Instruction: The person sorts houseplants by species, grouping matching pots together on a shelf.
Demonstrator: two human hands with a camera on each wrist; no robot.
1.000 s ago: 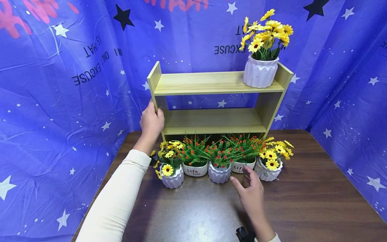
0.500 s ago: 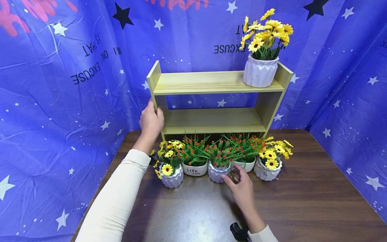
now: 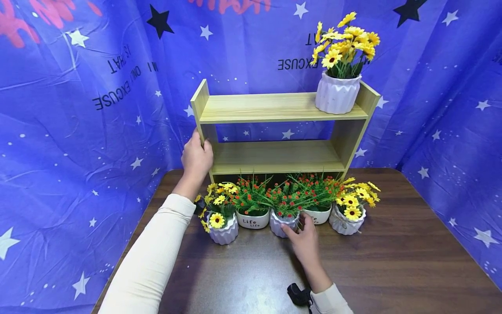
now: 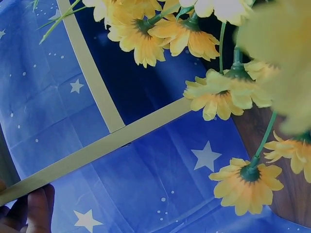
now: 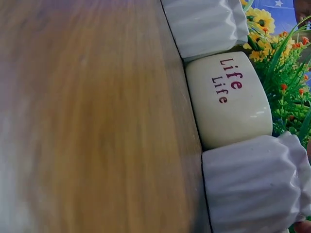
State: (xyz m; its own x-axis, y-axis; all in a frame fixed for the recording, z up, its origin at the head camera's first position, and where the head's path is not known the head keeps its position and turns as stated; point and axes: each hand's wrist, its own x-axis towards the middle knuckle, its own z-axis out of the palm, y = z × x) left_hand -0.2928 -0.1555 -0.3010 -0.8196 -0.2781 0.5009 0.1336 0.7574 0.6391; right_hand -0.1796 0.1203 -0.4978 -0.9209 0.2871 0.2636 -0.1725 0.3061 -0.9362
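The left hand [image 3: 197,158] grips the left side panel of the wooden shelf [image 3: 274,162]; its fingers also show at the panel's edge [image 4: 73,161] in the left wrist view. Thumb and fingers of the right hand [image 3: 305,241] hold the right part of the middle white ribbed pot [image 3: 277,226], which bears red-flowered greenery [image 3: 285,198] and stands on the table. In the right wrist view, this ribbed pot [image 5: 252,187] shows large at the lower right, with fingertips at its rim. Most of the far fingers are hidden.
Left of the held pot stand a "Life" pot [image 3: 252,221] and a yellow-flowered pot [image 3: 224,234]. On its right are another "Life" pot [image 3: 322,216] and a yellow-flowered pot [image 3: 347,223]. A ribbed pot [image 3: 337,95] of yellow flowers occupies the top shelf's right end.
The right hand has moved left from in front of the right "Life" pot to the middle ribbed pot and taken hold of it. The left hand has stayed on the shelf panel.
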